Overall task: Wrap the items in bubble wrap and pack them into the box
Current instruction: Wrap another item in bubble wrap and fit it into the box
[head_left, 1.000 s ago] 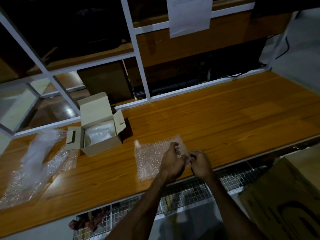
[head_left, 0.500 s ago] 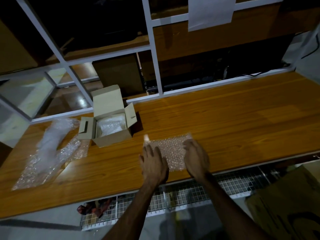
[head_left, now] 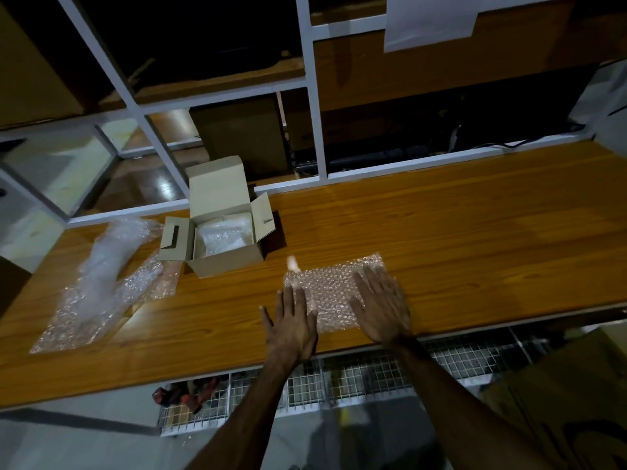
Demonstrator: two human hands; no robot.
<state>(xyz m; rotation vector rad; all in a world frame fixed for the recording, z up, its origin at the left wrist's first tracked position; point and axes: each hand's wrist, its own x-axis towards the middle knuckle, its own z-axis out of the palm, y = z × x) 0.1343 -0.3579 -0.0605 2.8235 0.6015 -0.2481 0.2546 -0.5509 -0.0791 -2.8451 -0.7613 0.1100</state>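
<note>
Hands [head_left: 339, 317] now spread to the sheet's [head_left: 334, 293] edges.

One view only, head-mounted, looking forward and steeply down over the table [head_left: 475, 232] from its near edge. Close in: both forearms reach up from the bottom of the wide-angle frame. Shelving [head_left: 315, 96] fills the top, the floor shows below the table's edge.
</note>
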